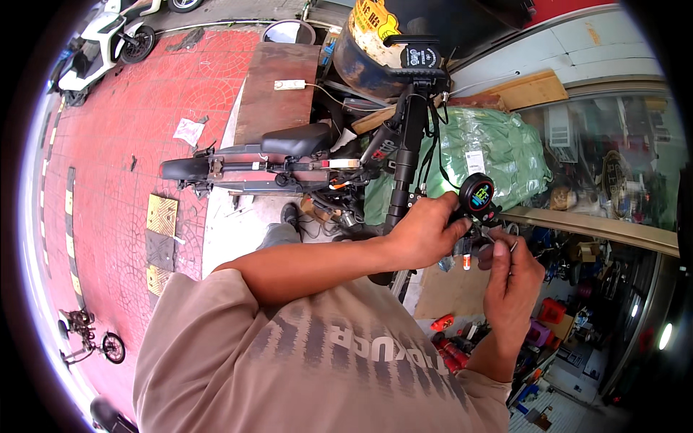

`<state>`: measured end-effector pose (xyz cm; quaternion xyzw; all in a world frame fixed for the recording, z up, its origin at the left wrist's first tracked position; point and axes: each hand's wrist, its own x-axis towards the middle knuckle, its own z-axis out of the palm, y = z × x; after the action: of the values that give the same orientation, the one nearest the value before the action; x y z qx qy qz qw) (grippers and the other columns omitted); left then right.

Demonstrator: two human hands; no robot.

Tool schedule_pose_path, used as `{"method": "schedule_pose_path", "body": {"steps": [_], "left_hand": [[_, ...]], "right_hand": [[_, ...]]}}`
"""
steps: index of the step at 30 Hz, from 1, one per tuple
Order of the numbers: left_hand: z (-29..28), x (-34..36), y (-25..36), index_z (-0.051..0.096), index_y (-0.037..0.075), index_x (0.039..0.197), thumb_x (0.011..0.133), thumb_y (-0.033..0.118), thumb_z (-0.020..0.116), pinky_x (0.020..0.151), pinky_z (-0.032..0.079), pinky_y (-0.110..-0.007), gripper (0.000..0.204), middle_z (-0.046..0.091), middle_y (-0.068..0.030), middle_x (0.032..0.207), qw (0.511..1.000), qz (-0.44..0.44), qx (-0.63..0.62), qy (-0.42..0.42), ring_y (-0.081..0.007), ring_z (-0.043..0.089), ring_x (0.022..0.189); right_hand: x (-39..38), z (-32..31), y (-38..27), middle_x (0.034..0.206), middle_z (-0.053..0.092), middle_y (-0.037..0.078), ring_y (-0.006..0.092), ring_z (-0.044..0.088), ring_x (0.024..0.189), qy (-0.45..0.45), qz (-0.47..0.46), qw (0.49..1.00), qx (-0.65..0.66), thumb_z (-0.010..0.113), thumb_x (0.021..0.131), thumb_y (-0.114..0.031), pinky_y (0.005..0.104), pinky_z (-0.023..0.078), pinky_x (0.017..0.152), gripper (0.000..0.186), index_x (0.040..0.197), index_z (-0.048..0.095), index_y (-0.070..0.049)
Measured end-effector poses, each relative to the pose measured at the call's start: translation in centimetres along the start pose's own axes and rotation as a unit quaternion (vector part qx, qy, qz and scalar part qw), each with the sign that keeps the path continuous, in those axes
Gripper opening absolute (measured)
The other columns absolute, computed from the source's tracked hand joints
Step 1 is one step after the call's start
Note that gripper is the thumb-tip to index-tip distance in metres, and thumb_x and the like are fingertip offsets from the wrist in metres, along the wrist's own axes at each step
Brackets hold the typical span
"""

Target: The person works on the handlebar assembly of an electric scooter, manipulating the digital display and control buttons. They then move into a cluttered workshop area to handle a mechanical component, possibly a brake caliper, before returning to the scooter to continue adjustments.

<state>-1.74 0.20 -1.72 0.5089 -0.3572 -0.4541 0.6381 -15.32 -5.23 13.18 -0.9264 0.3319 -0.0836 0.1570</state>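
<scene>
A black electric scooter (281, 167) stands side-on before me, its handlebar stem (406, 166) upright. My left hand (426, 227) is closed around the bar just left of a round black display (477, 195) with a lit screen and small buttons. Below the display is a cluster of black fittings, with a small orange-and-white item (466, 261) hanging under it, too small to identify. My right hand (509, 278) pinches a thin metal piece, probably a tool, at those fittings; its exact shape is unclear. Dark cables run down beside the stem.
A green wrapped bundle (498, 144), wooden boards (274, 108) and a barrel (361, 58) lie beyond the scooter. A white scooter (101, 50) and small bike (112, 346) stand on red paving leftward. Glass frontage (599, 166) and clutter (556, 310) are at the right.
</scene>
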Motion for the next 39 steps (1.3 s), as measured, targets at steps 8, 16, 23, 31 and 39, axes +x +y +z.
{"method": "schedule_pose_path", "body": {"steps": [8, 16, 23, 31, 39], "left_hand": [[-0.3, 0.0, 0.4, 0.057, -0.005, 0.109, 0.101, 0.013, 0.068, 0.056, 0.055, -0.037, 0.022, 0.069, -0.0162, 0.075, 1.000, 0.003, -0.012, 0.011, -0.0216, 0.072, 0.062], [0.1, -0.2, 0.0, 0.052, -0.004, 0.107, 0.102, 0.014, 0.067, 0.059, 0.058, -0.035, 0.024, 0.070, -0.0149, 0.081, 0.997, 0.008, 0.048, 0.064, -0.0224, 0.076, 0.069], [0.1, -0.1, 0.7, 0.049, -0.007, 0.102, 0.095, 0.013, 0.070, 0.063, 0.050, -0.052, 0.029, 0.064, -0.0273, 0.072, 0.996, 0.023, 0.071, 0.048, -0.0474, 0.067, 0.070], [0.2, 0.0, 0.6, 0.051, -0.007, 0.099, 0.094, 0.011, 0.070, 0.060, 0.050, -0.052, 0.027, 0.064, -0.0283, 0.071, 0.994, 0.032, 0.094, 0.045, -0.0487, 0.067, 0.068], [0.2, 0.2, 0.8, 0.055, -0.009, 0.102, 0.099, 0.013, 0.068, 0.055, 0.057, -0.037, 0.026, 0.069, -0.0176, 0.075, 0.997, -0.050, -0.054, 0.006, -0.0237, 0.075, 0.065]], "right_hand": [[1.9, -2.0, -0.5, 0.076, 0.072, 0.012, 0.0203, 0.072, 0.065, -0.106, 0.002, 0.993, 0.050, 0.056, 0.107, -0.012, 0.0319, 0.056, 0.063, 0.020, 0.110, 0.068, 0.003], [2.7, -2.9, 0.3, 0.080, 0.075, 0.012, 0.0171, 0.075, 0.070, -0.176, 0.110, 0.959, 0.195, 0.052, 0.108, -0.011, 0.0302, 0.057, 0.065, 0.027, 0.122, 0.065, 0.008], [2.3, -3.5, 0.4, 0.072, 0.072, 0.016, 0.0302, 0.073, 0.064, -0.210, 0.058, 0.973, 0.078, 0.059, 0.103, -0.010, 0.0396, 0.056, 0.061, 0.015, 0.107, 0.066, 0.003], [2.4, -4.2, -0.4, 0.068, 0.066, 0.016, 0.0378, 0.068, 0.065, -0.227, -0.067, 0.959, -0.158, 0.066, 0.097, -0.014, 0.0475, 0.052, 0.060, 0.016, 0.103, 0.068, 0.000], [2.5, -3.1, 0.7, 0.084, 0.069, 0.012, 0.0303, 0.068, 0.075, -0.147, -0.222, 0.961, -0.077, 0.075, 0.092, -0.021, 0.0409, 0.053, 0.066, 0.031, 0.113, 0.070, 0.002]]}}
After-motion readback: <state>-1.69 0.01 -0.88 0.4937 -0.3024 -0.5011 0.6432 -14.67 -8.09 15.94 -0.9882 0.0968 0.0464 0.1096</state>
